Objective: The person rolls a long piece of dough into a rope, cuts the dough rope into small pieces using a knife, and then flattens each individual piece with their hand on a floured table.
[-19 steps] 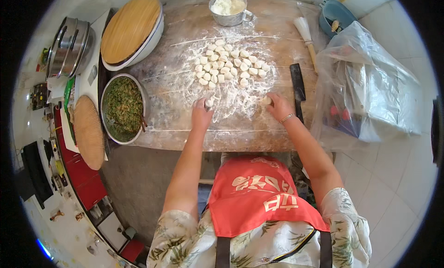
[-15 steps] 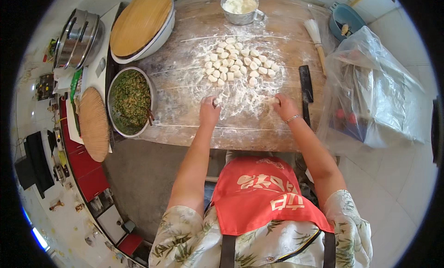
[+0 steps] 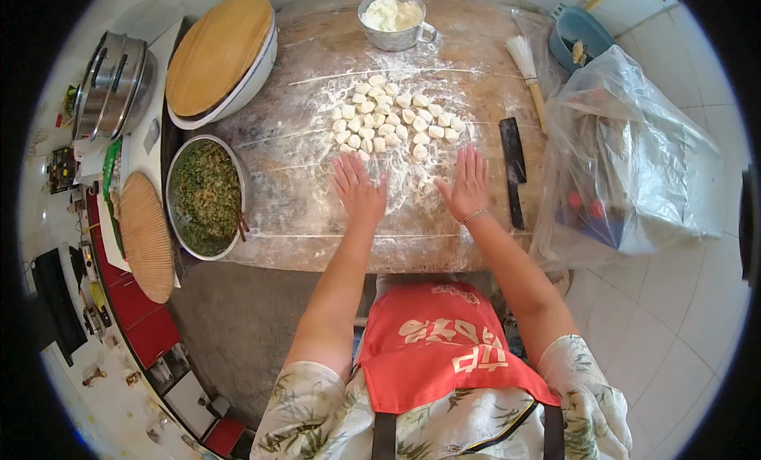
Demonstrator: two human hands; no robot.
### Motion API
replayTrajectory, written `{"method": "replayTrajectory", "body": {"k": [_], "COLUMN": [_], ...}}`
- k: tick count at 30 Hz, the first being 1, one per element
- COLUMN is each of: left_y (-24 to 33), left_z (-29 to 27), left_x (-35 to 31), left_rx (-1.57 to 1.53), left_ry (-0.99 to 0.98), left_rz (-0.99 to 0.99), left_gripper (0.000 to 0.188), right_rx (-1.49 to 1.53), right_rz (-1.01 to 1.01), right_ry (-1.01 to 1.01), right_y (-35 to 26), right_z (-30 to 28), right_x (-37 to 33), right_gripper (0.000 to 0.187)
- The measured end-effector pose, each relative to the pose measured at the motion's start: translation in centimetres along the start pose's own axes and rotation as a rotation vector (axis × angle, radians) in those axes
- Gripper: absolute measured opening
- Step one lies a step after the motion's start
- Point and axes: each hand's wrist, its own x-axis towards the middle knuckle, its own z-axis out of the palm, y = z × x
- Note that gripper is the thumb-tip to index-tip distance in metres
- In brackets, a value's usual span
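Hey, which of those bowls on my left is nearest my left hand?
The uncovered steel bowl of green filling; the white bowl under the round wooden board lies farther from your left hand.

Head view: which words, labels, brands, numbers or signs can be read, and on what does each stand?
Red cloth apron: large cream characters, which I do not copy out; smaller print above them is too blurred to read.
Narrow green item at left: any print is too small to read.
Small white dough pieces: none.
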Motion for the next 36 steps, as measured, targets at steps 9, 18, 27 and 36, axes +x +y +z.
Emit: {"method": "replayTrajectory", "body": {"k": [9, 18, 27, 36], "left_y": [-1.8, -4.8, -0.2, -7.3], "left_z": [0.4, -1.6, -1.0, -0.9], "left_x": [-0.3, -5.5, 6.3, 0.9], "left_rx": [-0.294, -0.452, -0.534, -0.735], "left_ry": [-0.038, -0.151, 0.019, -0.100], "left_rz": [0.027, 0.268, -0.368, -0.280], "left_gripper": [0.069, 0.049, 0.034, 0.028], "right_rx": [0.222, 0.533, 0.360, 0.290], "right_rz": [0.049, -0.126, 0.229, 0.320], "right_ry": [-0.016, -0.023, 0.013, -0.098], "right_y": [1.4, -4.3, -7.1, 1.4], "right_z": [1.7, 1.8, -0.2, -0.3], "right_x": [-0.6, -5.2, 7.3, -0.3], "right_gripper": [0.081, 0.060, 0.033, 0.038]}}
